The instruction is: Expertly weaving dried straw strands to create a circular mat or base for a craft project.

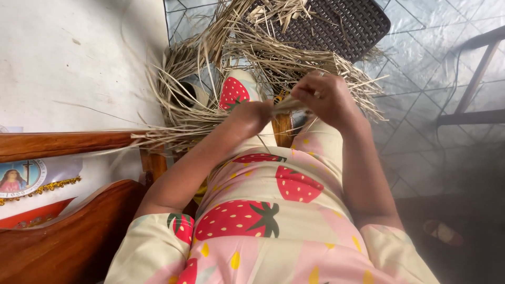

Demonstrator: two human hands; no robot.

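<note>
Both my hands meet over my lap, which is covered by a pale dress with a red strawberry print. My left hand point(251, 117) is closed around a bundle of dry tan straw strips point(288, 105). My right hand point(323, 97) pinches the same strips from the other side, with a ring on one finger. The loose ends of the straw fan out ahead of my hands in a tangled heap point(221, 58) that lies over my knees and the floor.
A dark woven plastic chair seat point(342, 23) stands ahead with straw on it. A wooden chair arm point(63, 144) and curved wooden frame point(68, 236) are at my left, beside a white wall. The floor has grey tiles point(421, 79); a sandal point(444, 232) lies at the lower right.
</note>
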